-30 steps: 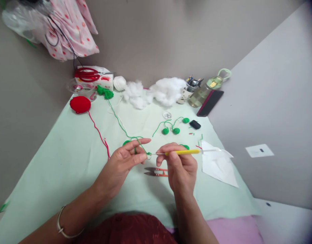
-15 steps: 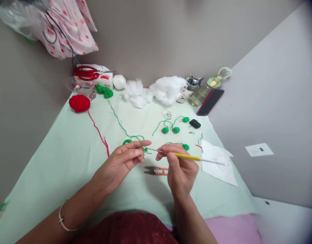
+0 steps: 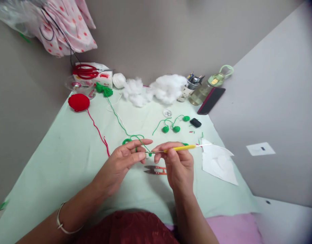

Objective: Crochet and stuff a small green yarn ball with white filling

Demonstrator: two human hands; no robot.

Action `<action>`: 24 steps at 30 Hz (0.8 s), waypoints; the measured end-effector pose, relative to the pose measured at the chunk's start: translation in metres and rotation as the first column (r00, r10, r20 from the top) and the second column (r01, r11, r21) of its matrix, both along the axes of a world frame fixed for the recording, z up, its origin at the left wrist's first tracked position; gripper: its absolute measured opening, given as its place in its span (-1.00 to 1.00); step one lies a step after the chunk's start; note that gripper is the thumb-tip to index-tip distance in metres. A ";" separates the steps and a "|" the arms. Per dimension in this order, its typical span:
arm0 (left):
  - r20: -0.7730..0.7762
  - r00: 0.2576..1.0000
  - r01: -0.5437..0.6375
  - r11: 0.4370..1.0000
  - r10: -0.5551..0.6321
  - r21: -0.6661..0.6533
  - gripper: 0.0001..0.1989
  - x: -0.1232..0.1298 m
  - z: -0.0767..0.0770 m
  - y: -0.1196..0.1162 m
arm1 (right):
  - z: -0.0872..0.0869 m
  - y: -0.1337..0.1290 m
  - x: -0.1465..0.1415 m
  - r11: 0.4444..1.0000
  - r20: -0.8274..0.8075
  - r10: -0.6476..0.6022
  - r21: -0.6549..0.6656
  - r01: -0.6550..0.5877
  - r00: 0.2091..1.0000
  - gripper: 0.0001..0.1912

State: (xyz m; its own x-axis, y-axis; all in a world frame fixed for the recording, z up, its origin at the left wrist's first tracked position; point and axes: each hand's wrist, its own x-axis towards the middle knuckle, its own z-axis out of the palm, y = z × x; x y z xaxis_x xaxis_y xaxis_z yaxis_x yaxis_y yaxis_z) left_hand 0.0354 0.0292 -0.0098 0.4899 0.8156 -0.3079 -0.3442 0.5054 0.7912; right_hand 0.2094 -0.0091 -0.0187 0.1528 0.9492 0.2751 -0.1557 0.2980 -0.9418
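My left hand point(image 3: 124, 162) pinches a small green crocheted piece point(image 3: 150, 154) between thumb and fingers, its index finger stretched out with green yarn point(image 3: 117, 117) running over it. A crochet hook with a yellow handle point(image 3: 180, 148) is in my right hand point(image 3: 180, 166), held like a pen. Its metal tip points left and meets the green piece at my left fingertips. The yarn leads back to a green bundle point(image 3: 104, 90). Below the hands lie thread snips point(image 3: 156, 170), partly covered by my right hand.
Small green balls point(image 3: 176, 129) and a black object point(image 3: 195, 122) lie beyond my right hand. White paper point(image 3: 218, 162) is at right. Red yarn point(image 3: 79, 102), white stuffing point(image 3: 167, 88), a pen holder point(image 3: 188, 89), a bottle point(image 3: 207, 86) and a phone point(image 3: 211, 101) line the back.
My right hand has shifted slightly left, bringing the hook closer to my left fingertips. The hook's handle has tilted up at its right end, and the green yarn now stretches down to the hook.
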 end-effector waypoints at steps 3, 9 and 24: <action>-0.017 0.999 -0.035 0.999 0.035 0.012 -0.73 0.001 0.002 0.001 | 0.001 -0.005 0.001 0.990 0.219 -0.099 0.117 0.074 0.971 -0.76; 0.084 0.996 0.009 0.997 -0.002 -0.081 -0.61 0.003 -0.001 -0.001 | -0.001 -0.015 -0.007 0.883 0.712 -0.357 0.469 -0.031 0.605 -0.54; 0.022 0.998 -0.065 0.997 0.064 0.042 -0.56 0.005 0.001 -0.006 | 0.003 0.000 -0.008 0.985 0.231 -0.099 0.163 0.062 0.968 -0.83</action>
